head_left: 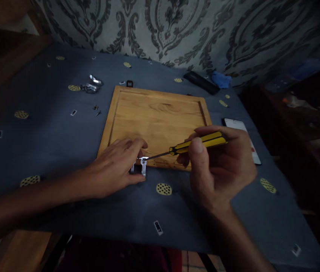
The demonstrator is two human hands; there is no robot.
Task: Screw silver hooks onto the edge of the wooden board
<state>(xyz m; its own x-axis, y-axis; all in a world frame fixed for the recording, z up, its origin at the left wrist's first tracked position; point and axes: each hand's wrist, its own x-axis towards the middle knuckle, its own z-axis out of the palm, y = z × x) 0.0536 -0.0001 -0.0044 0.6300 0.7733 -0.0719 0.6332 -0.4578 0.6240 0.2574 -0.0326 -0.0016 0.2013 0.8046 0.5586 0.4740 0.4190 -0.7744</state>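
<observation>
A wooden board (157, 117) with a raised rim lies flat on a cloth-covered table (137, 219). At its near edge, left of the middle, sits a small shiny metal piece (143, 169). The left hand (113, 164) lies over that corner, thumb and fingers closed on the piece. The right hand (225, 168) grips a yellow-and-black screwdriver (181, 147) by its handle, the tip at the metal piece. The piece looks light, stiff and rather slick—best pinched by its sides, fingertips clear of the tip. The board should be rigid and heavier, steadiest held by its rim. The screwdriver's ridged handle likely gives good purchase—its thin shaft far less. Loose screws (96, 108) lie left of the board.
</observation>
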